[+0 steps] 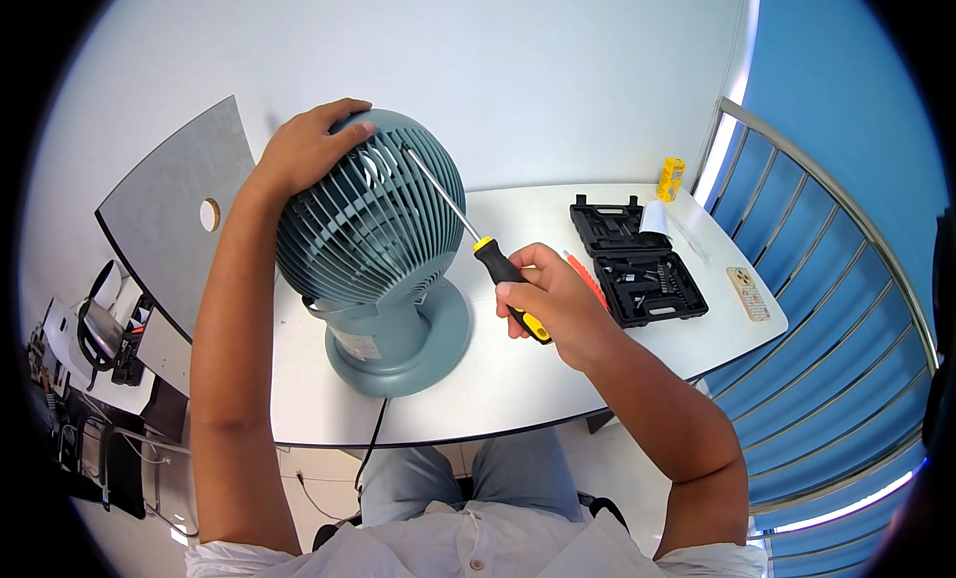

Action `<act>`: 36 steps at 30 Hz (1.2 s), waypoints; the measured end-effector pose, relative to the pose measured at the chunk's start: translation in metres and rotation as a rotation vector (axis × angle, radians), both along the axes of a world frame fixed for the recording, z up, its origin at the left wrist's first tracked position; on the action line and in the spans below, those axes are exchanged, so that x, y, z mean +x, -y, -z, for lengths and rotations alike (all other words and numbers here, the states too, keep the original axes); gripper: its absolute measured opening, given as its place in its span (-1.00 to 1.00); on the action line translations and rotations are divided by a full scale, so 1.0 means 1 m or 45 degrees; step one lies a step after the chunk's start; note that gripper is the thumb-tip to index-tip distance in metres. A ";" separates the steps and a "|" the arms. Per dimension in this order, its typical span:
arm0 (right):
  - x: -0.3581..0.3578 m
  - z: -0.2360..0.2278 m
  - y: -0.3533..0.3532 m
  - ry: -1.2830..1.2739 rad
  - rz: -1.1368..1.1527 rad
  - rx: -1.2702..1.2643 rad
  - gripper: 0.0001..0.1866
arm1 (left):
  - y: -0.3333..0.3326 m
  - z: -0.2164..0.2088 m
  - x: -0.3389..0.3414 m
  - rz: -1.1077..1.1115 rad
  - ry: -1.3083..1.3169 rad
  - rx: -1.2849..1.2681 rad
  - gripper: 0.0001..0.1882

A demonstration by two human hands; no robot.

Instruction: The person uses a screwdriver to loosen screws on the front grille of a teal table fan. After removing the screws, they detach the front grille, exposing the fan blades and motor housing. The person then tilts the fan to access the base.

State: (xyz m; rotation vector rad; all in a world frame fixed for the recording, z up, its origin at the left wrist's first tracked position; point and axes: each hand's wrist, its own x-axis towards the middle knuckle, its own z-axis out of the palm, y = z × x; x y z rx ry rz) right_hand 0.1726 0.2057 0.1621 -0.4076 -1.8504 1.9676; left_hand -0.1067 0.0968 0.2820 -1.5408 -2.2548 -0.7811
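A grey-green desk fan (400,354) stands on the white table with its slatted round housing (363,225) facing me. My left hand (311,152) grips the top left of that housing, its fingers curled over the upper edge. In my right hand (560,304) is a screwdriver (498,263) with a black and yellow handle. Its long metal shaft slants up and left, and the tip meets the slats near the top of the housing. What sits under the tip is too small to make out.
On the table (518,384) to the right lie an open black tool case (657,284), a red strip-like item (586,276), a small yellow box (670,180) and a pale remote control (748,293). A metal railing (836,215) runs beyond. The black cord (374,434) drops over the front edge.
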 end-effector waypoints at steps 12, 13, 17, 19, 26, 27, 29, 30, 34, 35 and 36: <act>0.037 0.013 0.004 0.009 0.077 -0.068 -0.66 | 0.002 0.007 -0.001 0.025 -0.340 0.247 -0.52; 0.043 0.019 0.004 0.010 0.083 -0.086 -0.67 | 0.003 0.008 0.006 0.020 -0.579 0.338 -0.54; 0.075 0.045 0.002 0.050 0.132 -0.080 -0.67 | -0.001 0.034 0.084 0.374 -0.295 0.495 -0.67; 0.089 0.059 0.002 -0.016 0.105 -0.184 -0.71 | -0.001 0.055 0.123 0.468 0.137 0.299 -0.71; 0.115 0.093 0.004 -0.053 0.095 -0.302 -0.73 | -0.036 0.118 0.142 0.619 0.871 0.025 -0.75; 0.118 0.097 0.003 -0.055 0.105 -0.313 -0.72 | -0.042 0.122 0.146 0.636 0.952 -0.002 -0.76; 0.125 0.108 -0.001 -0.063 0.187 -0.320 -0.72 | -0.054 0.133 0.150 0.690 1.058 -0.035 -0.77; 0.129 0.115 -0.005 -0.068 0.252 -0.315 -0.72 | -0.066 0.142 0.151 0.653 1.006 0.000 -0.77; 0.139 0.129 -0.013 -0.170 0.545 -0.403 -0.72 | -0.122 0.210 0.148 0.392 0.418 0.008 -0.83; 0.143 0.131 -0.015 -0.181 0.596 -0.410 -0.73 | -0.136 0.225 0.152 0.331 0.291 -0.084 -0.84; 0.145 0.132 -0.015 -0.200 0.622 -0.425 -0.73 | -0.147 0.238 0.153 0.261 0.160 -0.174 -0.84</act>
